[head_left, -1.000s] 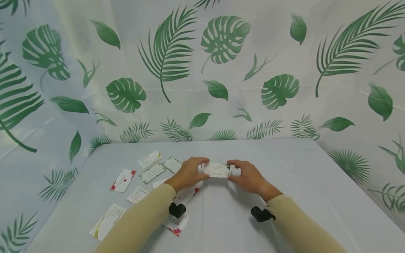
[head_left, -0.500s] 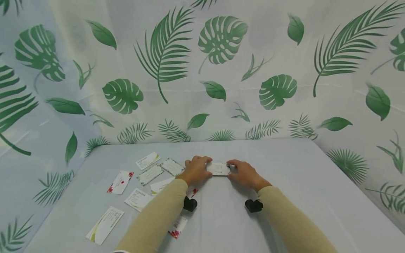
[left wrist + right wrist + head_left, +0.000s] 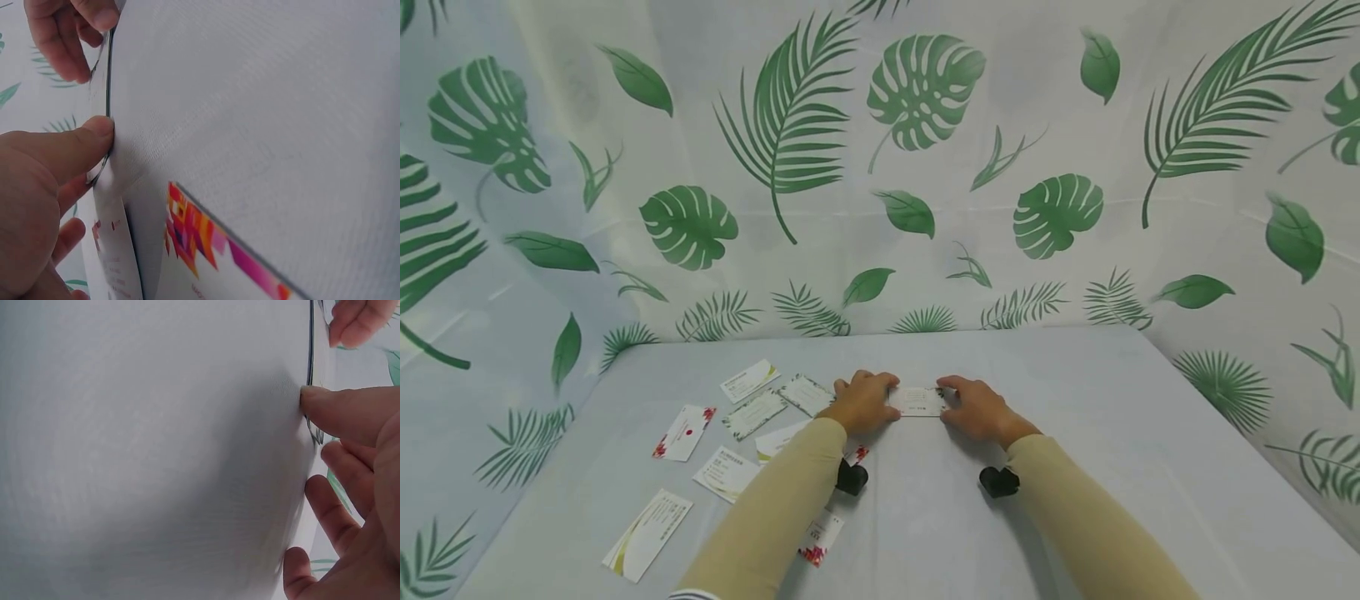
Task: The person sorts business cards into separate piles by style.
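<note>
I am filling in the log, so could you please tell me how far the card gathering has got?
Done: a small stack of cards sits gathered on the table. In hand: the left hand and right hand pinch its two ends. Left: loose cards lie scattered to the left, one near the front edge.

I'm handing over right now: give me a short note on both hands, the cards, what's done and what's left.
Left hand and right hand: each pinches one end of the card stack, which sits low on the table.
Loose cards lie spread to the left; one sits by the left sleeve.
Done: some cards gathered into the stack.
Left: the loose ones, probably to be added.
</note>
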Available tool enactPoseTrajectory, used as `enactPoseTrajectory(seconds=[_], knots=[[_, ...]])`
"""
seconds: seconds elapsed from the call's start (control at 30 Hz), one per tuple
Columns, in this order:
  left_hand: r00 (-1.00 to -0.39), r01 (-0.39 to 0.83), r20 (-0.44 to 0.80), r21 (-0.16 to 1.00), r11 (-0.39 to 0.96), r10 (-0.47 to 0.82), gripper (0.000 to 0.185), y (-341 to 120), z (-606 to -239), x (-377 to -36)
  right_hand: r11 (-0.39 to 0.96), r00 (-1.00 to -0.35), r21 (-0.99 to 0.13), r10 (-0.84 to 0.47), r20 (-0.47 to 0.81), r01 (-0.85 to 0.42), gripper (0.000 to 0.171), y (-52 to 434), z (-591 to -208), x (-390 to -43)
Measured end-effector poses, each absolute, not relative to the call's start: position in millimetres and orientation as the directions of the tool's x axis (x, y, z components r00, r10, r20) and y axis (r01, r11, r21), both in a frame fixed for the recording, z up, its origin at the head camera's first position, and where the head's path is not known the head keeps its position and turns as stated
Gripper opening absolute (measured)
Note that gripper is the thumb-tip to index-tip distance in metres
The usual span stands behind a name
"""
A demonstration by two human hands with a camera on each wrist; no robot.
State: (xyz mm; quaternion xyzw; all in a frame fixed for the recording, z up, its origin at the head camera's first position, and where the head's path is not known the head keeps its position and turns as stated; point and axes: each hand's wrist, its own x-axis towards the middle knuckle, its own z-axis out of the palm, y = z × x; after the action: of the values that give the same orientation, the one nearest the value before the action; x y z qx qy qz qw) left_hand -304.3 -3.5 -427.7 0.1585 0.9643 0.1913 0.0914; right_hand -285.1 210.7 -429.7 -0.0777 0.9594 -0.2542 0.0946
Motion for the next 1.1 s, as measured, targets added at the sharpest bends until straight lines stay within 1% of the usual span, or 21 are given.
enactPoseTrajectory(seconds=[0.17, 0.37, 0.5, 0.6, 0.7, 0.83, 0.97, 1.1], knots=[[-0.942, 0.228, -0.139, 0.405, 0.885, 0.307, 0.057, -2, -427, -306, 0.862, -0.969, -0.494, -0.205, -0.141, -0.111, 0.054, 211, -430, -286], [-0.941, 0.222, -0.152, 0.393, 0.892, 0.301, 0.058, -1, -423, -305, 0.866, -0.972, -0.490, -0.191, -0.134, -0.102, 0.055, 210, -431, -287], [-0.942, 0.221, -0.139, 0.429, 0.876, 0.305, 0.062, -2, -421, -303, 0.872, -0.979, -0.483, -0.161, -0.121, -0.084, 0.058, 204, -430, -282], [-0.936, 0.252, -0.105, 0.467, 0.848, 0.336, 0.064, -10, -417, -299, 0.868, -0.987, -0.489, -0.141, -0.072, -0.088, 0.059, 195, -430, -274], [-0.925, 0.298, -0.062, 0.490, 0.819, 0.374, 0.064, -30, -409, -290, 0.833, -0.986, -0.533, -0.166, 0.018, -0.150, 0.056, 180, -430, -263], [-0.919, 0.335, -0.002, 0.523, 0.784, 0.394, 0.062, -67, -398, -274, 0.752, -0.961, -0.601, -0.250, 0.120, -0.271, 0.052, 156, -426, -246], [-0.929, 0.327, 0.030, 0.529, 0.783, 0.368, 0.062, -102, -396, -265, 0.702, -0.942, -0.635, -0.301, 0.145, -0.322, 0.052, 132, -421, -237], [-0.944, 0.293, 0.021, 0.512, 0.807, 0.329, 0.062, -130, -402, -268, 0.683, -0.933, -0.651, -0.342, 0.115, -0.331, 0.050, 107, -422, -239]])
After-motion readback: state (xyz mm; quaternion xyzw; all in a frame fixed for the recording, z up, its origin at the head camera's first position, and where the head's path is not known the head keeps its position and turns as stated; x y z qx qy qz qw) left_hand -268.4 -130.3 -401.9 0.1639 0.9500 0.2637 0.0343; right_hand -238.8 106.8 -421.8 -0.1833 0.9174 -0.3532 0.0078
